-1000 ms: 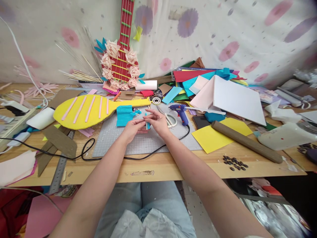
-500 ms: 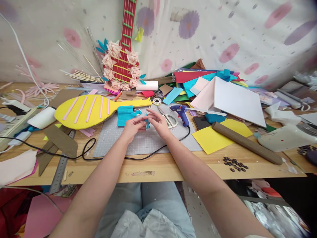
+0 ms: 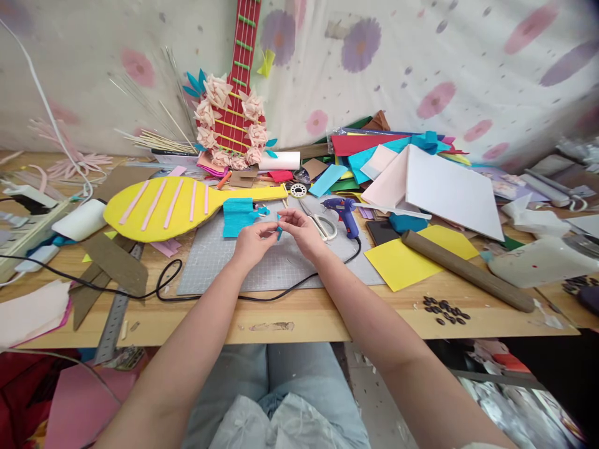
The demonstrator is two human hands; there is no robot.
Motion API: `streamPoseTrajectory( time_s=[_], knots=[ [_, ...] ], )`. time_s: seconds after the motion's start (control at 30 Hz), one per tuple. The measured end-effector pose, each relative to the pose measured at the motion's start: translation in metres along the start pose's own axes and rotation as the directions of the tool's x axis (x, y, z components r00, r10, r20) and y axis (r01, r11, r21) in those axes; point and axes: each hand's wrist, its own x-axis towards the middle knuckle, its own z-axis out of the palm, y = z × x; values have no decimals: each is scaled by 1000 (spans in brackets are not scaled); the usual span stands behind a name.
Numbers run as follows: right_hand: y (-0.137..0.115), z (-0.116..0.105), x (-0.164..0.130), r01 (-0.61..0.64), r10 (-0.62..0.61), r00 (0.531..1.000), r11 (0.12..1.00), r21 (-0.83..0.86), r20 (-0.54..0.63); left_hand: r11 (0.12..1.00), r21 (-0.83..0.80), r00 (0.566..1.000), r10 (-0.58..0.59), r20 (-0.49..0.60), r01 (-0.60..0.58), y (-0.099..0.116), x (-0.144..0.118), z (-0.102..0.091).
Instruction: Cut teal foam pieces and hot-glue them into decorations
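Between my fingertips is a small strip of blue crepe paper [image 3: 279,232]. My left hand [image 3: 254,242] pinches it from the left, and my right hand [image 3: 302,232] pinches it from the right; both are closed above the grey cutting mat [image 3: 210,274]. A larger sheet of blue crepe paper [image 3: 236,218] lies just beyond my left hand, with small blue scraps beside it. Behind that rests a yellow lute-shaped cutout [image 3: 156,209] with pink strips across it. White-handled scissors [image 3: 327,229] lie beyond my right hand.
A blue glue gun [image 3: 345,215] sits right of the scissors, its black cord [image 3: 281,293] looping across the mat. Against the wall leans a red instrument model [image 3: 229,125] with paper flowers. At right are yellow paper [image 3: 390,265], a brown tube [image 3: 468,271] and black beads [image 3: 444,310].
My fingers have drawn closer around the blue strip, and the right hand's fingers have curled in from a more spread pose. The view has shifted slightly.
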Motion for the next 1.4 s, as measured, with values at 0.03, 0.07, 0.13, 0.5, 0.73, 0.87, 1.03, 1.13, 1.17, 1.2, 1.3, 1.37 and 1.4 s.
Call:
streamPoseTrajectory(
  time_s=[0.03, 0.07, 0.13, 0.5, 0.73, 0.87, 1.03, 1.13, 1.17, 1.2, 1.3, 1.37, 1.4],
  knots=[
    [0, 0, 0, 0, 0, 1000, 1000, 5, 9, 1000, -23, 1000, -6, -3, 6, -1, 1, 0],
    [-1, -1, 0, 2, -2, 1000, 1000, 11, 15, 998, -66, 1000, -16, -8, 16, -1, 1, 0],
    [-2, -1, -1, 24, -24, 999, 1000, 15, 25, 981, -186, 998, -54, -15, 50, -2, 3, 1],
    [1, 4, -3, 272, -303, 953, 892, -362, -30, 909, -360, 976, -216, 28, 211, 5, 4, 1],
    [-3, -1, -2, 297, -297, 954, 907, -298, 49, 801, -512, 949, -289, 124, 311, 10, 2, 0],
    [-6, -3, -2, 281, -261, 959, 931, -233, 110, 759, -553, 939, -296, 178, 344, 11, 2, -2],
    [-10, -1, -5, 228, -210, 967, 965, -133, 142, 818, -504, 961, -238, 142, 277, 11, 2, -2],
    [-10, 1, -6, 194, -178, 974, 975, -110, 139, 861, -452, 972, -209, 105, 234, 11, 2, -1],
    [-10, 1, -6, 186, -170, 976, 976, -111, 138, 873, -434, 975, -201, 96, 223, 11, 2, -1],
    [-10, 1, -5, 179, -163, 977, 977, -115, 136, 885, -414, 977, -195, 85, 213, 11, 2, -1],
    [-12, -3, -3, 171, -153, 980, 974, -148, 125, 929, -326, 984, -166, 57, 176, 8, 2, -2],
    [-15, -7, -2, 184, -160, 979, 961, -205, 126, 954, -257, 988, -144, 55, 153, 6, 2, -3],
    [-17, -9, -1, 196, -166, 976, 950, -243, 140, 964, -226, 989, -131, 62, 142, 5, 2, -4]
  ],
)
